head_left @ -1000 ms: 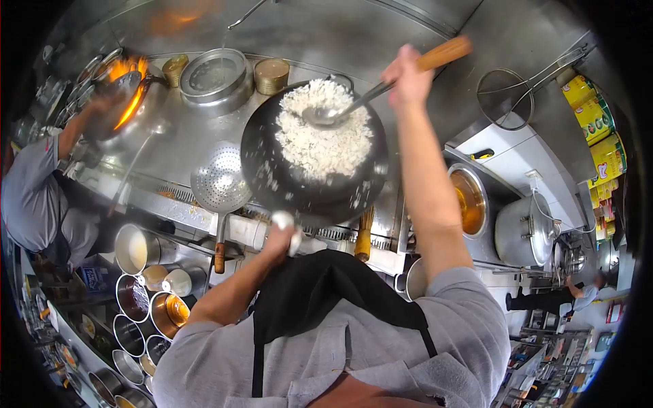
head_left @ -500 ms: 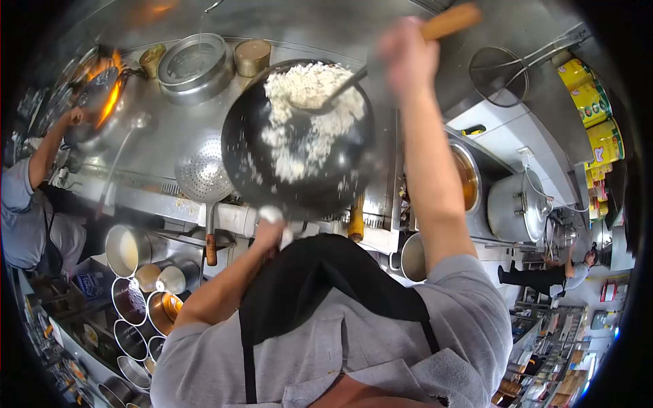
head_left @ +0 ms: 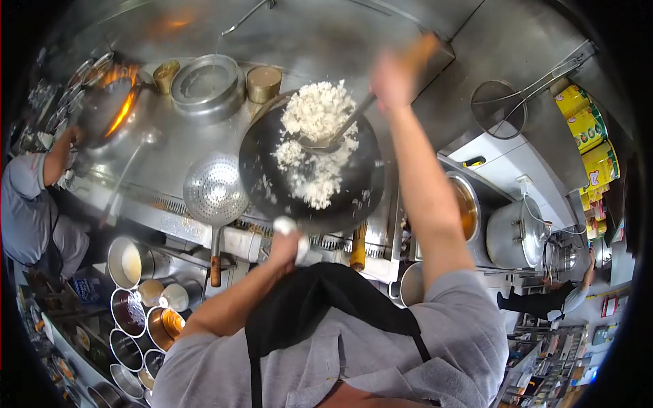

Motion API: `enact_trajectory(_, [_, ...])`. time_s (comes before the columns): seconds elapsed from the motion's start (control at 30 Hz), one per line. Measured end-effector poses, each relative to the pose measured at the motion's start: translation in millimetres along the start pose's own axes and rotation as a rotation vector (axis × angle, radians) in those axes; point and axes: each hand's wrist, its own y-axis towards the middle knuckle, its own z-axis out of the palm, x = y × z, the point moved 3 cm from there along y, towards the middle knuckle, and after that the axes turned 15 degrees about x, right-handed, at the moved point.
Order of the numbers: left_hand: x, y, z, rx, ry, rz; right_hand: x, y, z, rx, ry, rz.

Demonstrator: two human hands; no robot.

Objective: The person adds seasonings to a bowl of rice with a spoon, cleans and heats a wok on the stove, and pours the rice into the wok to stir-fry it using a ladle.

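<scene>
A black wok (head_left: 360, 183) sits in front of me with loose white rice (head_left: 316, 112) in it, some grains scattered toward the near side. My left hand (head_left: 286, 250) is closed around a white cloth (head_left: 286, 226) at the wok's near rim; the handle beneath is hidden. In my right hand (head_left: 394, 81), blurred by motion, is the wooden handle of a ladle (head_left: 354, 119). The ladle's bowl lies among the rice, near the middle of the wok.
Left of the wok rests a perforated strainer (head_left: 216, 190). Behind are a metal basin (head_left: 207, 88) and a tin (head_left: 263, 83). Several seasoning pots (head_left: 126, 262) stand at lower left. A co-worker (head_left: 30, 197) handles a flaming wok (head_left: 109, 112). A lidded pot (head_left: 510, 234) stands right.
The wok appears lower and farther right in view. The rice has gathered into a taller heap at the far side. My right hand has come lower and slightly left with the ladle.
</scene>
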Motion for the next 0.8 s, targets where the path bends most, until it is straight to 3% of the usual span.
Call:
enact_trajectory(0.03, [-5, 11, 5, -0.003, -0.160, -0.026, 2, 14, -6, -0.020, -0.033, 0.062])
enact_trajectory(0.1, [-28, 56, 16, -0.015, -0.197, -0.098, 30, 31, -2, -0.018, -0.096, 0.081])
enact_trajectory(0.13, [-44, 68, 17, -0.006, -0.073, -0.103, 50, 31, 4, 0.000, -0.135, 0.056])
enact_trajectory(0.2, [-35, 88, 11, 0.010, 0.112, -0.079, 87, 19, 12, 0.088, -0.074, -0.107])
enact_trajectory(0.27, [-21, 88, -2, 0.022, -0.008, -0.081, 99, -3, 8, 0.153, -0.070, -0.233])
enact_trajectory(0.3, [-9, 83, -6, 0.051, -0.132, -0.088, 81, -16, 2, 0.069, -0.019, -0.303])
enact_trajectory(0.33, [2, 74, -19, 0.137, -0.028, -0.041, 43, -26, -6, -0.047, -0.038, -0.351])
enact_trajectory(0.37, [4, 57, -26, 0.129, -0.007, -0.071, -12, -32, -9, -0.194, 0.124, -0.273])
enact_trajectory(0.4, [6, 40, -34, 0.122, 0.013, -0.102, -94, -36, -20, -0.236, -0.007, -0.143])
enact_trajectory(0.43, [11, 23, -44, 0.115, 0.043, -0.126, -110, -37, -22, -0.075, 0.013, -0.081])
enact_trajectory(0.47, [18, 7, -57, 0.086, 0.074, -0.118, -128, -21, -26, 0.049, -0.230, -0.107])
enact_trajectory(0.5, [25, -11, -71, 0.047, 0.101, -0.115, -124, -7, -17, 0.129, -0.341, 0.043])
enact_trajectory(0.63, [28, -72, -119, -0.160, 0.169, 0.009, -5, -1, 25, 0.119, -0.393, 0.007])
enact_trajectory(0.7, [22, -93, -131, -0.255, 0.185, 0.060, 22, -23, 23, 0.182, -0.129, -0.202])
enact_trajectory(0.8, [6, -101, -136, -0.323, 0.238, 0.110, -122, -35, 0, 0.091, -0.066, -0.091])
